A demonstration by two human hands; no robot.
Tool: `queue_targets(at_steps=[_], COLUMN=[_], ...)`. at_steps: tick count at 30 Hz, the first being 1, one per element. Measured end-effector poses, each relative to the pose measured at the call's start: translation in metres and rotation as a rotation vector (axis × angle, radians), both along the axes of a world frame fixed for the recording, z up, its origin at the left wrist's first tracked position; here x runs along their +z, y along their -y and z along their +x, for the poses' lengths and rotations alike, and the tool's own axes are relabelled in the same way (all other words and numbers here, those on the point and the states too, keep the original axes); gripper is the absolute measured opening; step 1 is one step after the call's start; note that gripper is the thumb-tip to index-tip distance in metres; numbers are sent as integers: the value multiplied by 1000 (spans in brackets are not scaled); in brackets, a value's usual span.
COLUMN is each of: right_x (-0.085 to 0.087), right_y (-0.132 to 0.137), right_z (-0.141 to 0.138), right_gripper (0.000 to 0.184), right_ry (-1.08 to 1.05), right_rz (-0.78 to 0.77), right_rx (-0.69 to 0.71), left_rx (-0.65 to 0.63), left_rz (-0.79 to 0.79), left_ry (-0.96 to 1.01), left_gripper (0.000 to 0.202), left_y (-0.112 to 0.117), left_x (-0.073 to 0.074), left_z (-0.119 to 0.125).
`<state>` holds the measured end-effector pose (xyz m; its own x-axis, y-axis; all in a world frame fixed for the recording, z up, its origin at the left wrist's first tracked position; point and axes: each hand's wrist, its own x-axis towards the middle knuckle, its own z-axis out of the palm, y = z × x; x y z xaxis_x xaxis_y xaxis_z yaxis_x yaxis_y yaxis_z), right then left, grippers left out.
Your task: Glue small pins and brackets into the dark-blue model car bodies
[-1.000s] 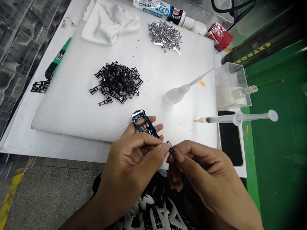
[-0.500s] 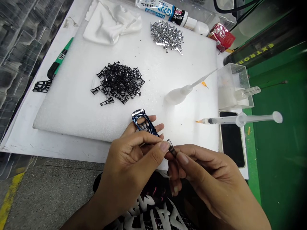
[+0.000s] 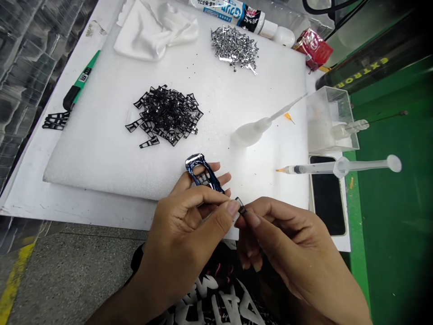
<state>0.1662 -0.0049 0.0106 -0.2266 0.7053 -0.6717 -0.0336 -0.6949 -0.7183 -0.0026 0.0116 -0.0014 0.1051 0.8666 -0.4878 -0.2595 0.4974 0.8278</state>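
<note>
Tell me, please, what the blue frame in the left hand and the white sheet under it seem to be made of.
The blue frame looks like glossy coated plastic or metal, judging by the shine on its edges; hard to tell which. The white sheet looks like matte foam, its surface finely pitted.

You have one white foam sheet (image 3: 84,167) carrying two heaps of small parts, black frames (image 3: 165,117) and silver pieces (image 3: 234,47), one white cloth (image 3: 149,31) and one translucent squeeze bottle (image 3: 252,133). One clear syringe (image 3: 321,168) lies just beside the sheet. Your left hand (image 3: 182,243) holds one blue-and-chrome frame (image 3: 203,174); your right hand (image 3: 291,243), one small dark piece (image 3: 241,205).
</note>
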Motion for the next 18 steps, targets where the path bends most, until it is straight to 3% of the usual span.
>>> queue_targets(at_steps=[6,13,18], right_x=[-2,-4,-5], right_y=[-2,-3,-3], right_z=[-1,-1,-8], right_gripper=[26,35,29], right_ry=[32,-236,-33], right_rz=[29,-41,49], right_rx=[21,-67,-18], left_rx=[83,72,5], left_rz=[-30,-37,-51], left_ry=[57,71,101], left_gripper=[15,18,9], left_y=[-1,-1,0], left_x=[1,-2,-6], left_z=[4,2,-4])
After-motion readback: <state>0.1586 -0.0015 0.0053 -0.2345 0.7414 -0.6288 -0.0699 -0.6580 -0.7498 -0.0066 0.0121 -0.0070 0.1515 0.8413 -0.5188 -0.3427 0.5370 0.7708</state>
